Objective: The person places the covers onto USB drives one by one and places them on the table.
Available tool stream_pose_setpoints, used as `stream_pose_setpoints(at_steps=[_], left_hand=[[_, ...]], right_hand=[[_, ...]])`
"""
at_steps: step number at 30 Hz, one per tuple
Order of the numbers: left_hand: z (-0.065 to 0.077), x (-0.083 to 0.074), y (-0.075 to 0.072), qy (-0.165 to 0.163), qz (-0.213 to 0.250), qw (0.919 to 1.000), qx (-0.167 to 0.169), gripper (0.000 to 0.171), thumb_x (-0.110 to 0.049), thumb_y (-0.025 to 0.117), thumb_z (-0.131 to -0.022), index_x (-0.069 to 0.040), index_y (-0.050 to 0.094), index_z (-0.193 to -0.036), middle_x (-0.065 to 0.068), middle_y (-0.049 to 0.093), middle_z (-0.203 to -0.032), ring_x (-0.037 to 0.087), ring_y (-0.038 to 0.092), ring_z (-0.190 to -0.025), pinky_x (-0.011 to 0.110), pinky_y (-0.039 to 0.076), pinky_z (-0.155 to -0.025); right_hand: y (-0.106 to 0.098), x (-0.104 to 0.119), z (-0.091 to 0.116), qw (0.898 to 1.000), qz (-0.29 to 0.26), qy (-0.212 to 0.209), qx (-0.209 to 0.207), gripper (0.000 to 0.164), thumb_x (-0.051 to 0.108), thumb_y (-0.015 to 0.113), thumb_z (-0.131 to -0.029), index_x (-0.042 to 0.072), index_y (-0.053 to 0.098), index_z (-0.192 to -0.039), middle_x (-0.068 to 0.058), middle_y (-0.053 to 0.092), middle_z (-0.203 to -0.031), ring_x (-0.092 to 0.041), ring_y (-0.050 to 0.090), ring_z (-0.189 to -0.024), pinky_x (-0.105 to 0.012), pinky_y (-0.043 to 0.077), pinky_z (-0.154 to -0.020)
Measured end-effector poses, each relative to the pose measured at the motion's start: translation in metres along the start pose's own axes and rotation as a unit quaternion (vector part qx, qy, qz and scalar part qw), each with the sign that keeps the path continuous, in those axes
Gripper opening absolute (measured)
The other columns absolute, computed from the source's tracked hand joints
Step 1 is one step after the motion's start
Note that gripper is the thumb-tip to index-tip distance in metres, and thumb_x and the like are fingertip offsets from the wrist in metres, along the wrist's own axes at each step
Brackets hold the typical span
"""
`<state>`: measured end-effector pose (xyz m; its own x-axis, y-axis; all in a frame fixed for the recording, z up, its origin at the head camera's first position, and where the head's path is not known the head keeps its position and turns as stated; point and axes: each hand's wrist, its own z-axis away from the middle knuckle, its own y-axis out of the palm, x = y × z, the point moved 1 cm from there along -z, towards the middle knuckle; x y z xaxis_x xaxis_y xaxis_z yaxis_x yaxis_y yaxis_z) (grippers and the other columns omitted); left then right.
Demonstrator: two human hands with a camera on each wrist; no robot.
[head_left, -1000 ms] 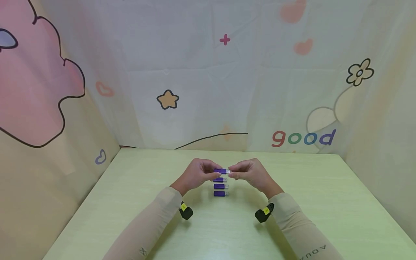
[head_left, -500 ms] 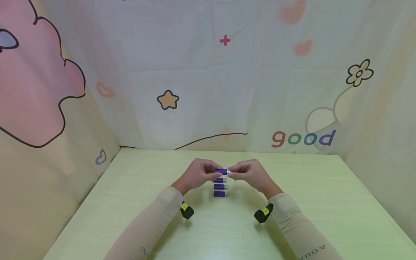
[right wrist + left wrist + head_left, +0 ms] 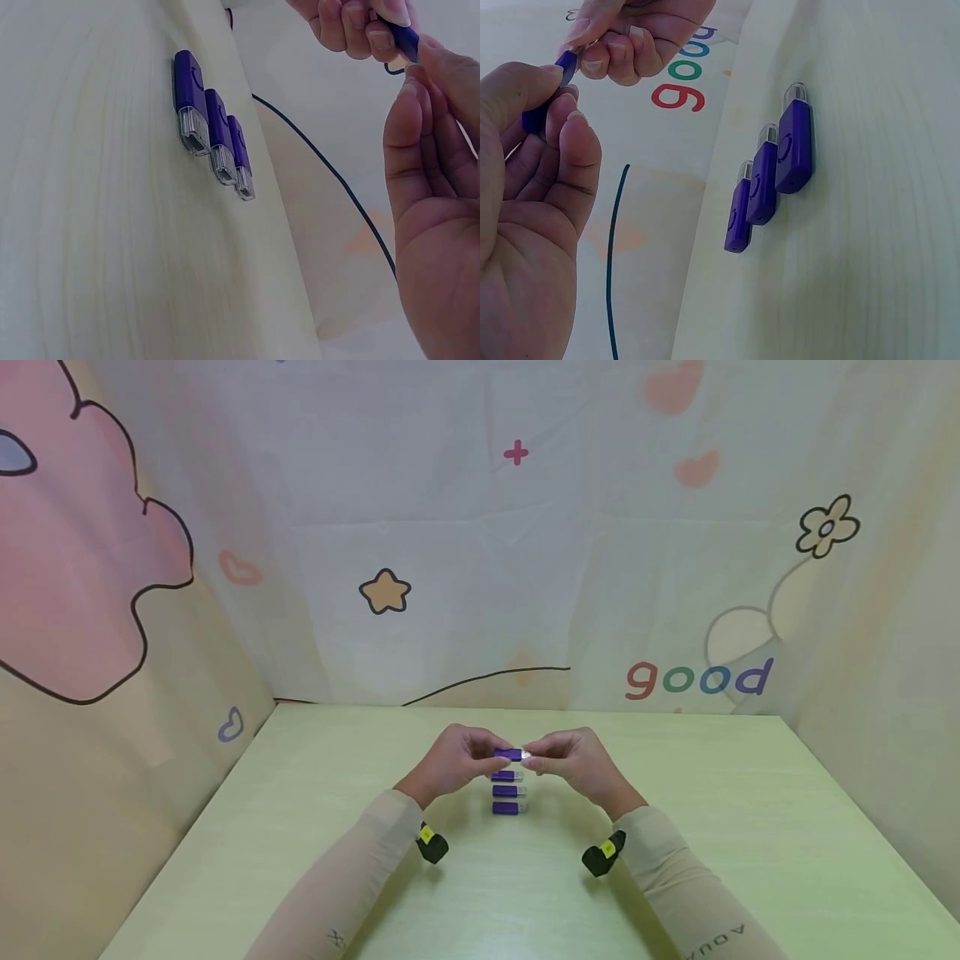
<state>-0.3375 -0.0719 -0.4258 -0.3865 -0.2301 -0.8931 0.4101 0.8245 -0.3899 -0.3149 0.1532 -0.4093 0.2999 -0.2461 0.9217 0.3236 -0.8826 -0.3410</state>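
A purple USB flash drive (image 3: 508,754) is held level above the table between both hands. My left hand (image 3: 459,763) pinches its purple body between thumb and fingers. From the other side, my right hand (image 3: 581,764) pinches the clear-capped plug end with thumb and fingertips. In the left wrist view the drive's body (image 3: 536,120) shows between the left fingers, while the right fingertips cover the cap. Three matching drives lie in a column on the table below: the far one (image 3: 507,776), the middle one (image 3: 509,792) and the near one (image 3: 509,808), their clear caps pointing right.
The pale yellow-green table (image 3: 360,893) reaches back to a printed cloth backdrop (image 3: 465,610) with cartoon drawings and the word "good". Cloth also hangs at both sides. A small black wrist camera is worn on the left wrist (image 3: 432,845) and another on the right (image 3: 603,854).
Both hands keep their pinch on the drive and barely move. The right wrist has shifted slightly left, and the head view has drifted a little.
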Motion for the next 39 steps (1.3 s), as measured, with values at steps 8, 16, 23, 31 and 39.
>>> stream_pose_setpoints(at_steps=[8, 16, 23, 31, 39], left_hand=[[0.0, 0.002, -0.002, -0.005, -0.003, 1.0, 0.006, 0.019, -0.032, 0.073, -0.081, -0.021, 0.073, -0.097, 0.001, 0.071, -0.088, 0.041, 0.064, -0.083, 0.033, 0.056, -0.069], [-0.004, 0.004, -0.003, -0.007, -0.02, 0.9997, 0.01, 0.018, -0.034, 0.073, -0.081, -0.024, 0.073, -0.096, -0.001, 0.071, -0.088, 0.025, 0.065, -0.077, 0.033, 0.056, -0.07], [-0.011, 0.006, -0.007, -0.014, -0.058, 0.9982, 0.009, 0.017, -0.032, 0.072, -0.082, -0.026, 0.072, -0.097, -0.005, 0.07, -0.09, 0.016, 0.063, -0.078, 0.029, 0.055, -0.073], [-0.021, 0.012, -0.008, -0.021, -0.119, 0.9927, 0.003, 0.015, -0.027, 0.071, -0.084, -0.029, 0.071, -0.098, -0.01, 0.069, -0.09, 0.014, 0.063, -0.081, 0.026, 0.054, -0.074], [-0.031, 0.02, -0.009, -0.016, -0.137, 0.9904, 0.006, 0.018, -0.018, 0.072, -0.083, -0.025, 0.071, -0.1, -0.01, 0.068, -0.091, 0.011, 0.063, -0.082, 0.025, 0.053, -0.077]], right_hand=[[0.001, -0.025, -0.009, 1.0, -0.002, 0.006, -0.008, 0.024, 0.029, 0.076, -0.078, 0.014, 0.075, -0.097, -0.005, 0.072, -0.091, -0.036, 0.065, -0.086, -0.036, 0.054, -0.076], [0.0, -0.027, -0.015, 1.0, 0.026, -0.018, 0.0, 0.024, 0.036, 0.075, -0.077, 0.018, 0.074, -0.094, -0.004, 0.071, -0.089, -0.025, 0.065, -0.081, -0.037, 0.054, -0.074], [-0.003, -0.024, -0.025, 0.998, 0.061, 0.006, 0.005, 0.028, 0.043, 0.075, -0.076, 0.023, 0.073, -0.096, 0.001, 0.071, -0.092, -0.021, 0.065, -0.085, -0.035, 0.053, -0.077], [-0.004, -0.026, -0.036, 0.994, 0.101, 0.039, 0.005, 0.025, 0.043, 0.075, -0.077, 0.028, 0.073, -0.096, 0.004, 0.07, -0.093, -0.02, 0.063, -0.088, -0.034, 0.052, -0.079], [-0.008, -0.035, -0.046, 0.987, 0.16, 0.029, 0.002, 0.022, 0.043, 0.072, -0.079, 0.031, 0.071, -0.097, 0.008, 0.069, -0.091, -0.016, 0.063, -0.086, -0.032, 0.053, -0.078]])
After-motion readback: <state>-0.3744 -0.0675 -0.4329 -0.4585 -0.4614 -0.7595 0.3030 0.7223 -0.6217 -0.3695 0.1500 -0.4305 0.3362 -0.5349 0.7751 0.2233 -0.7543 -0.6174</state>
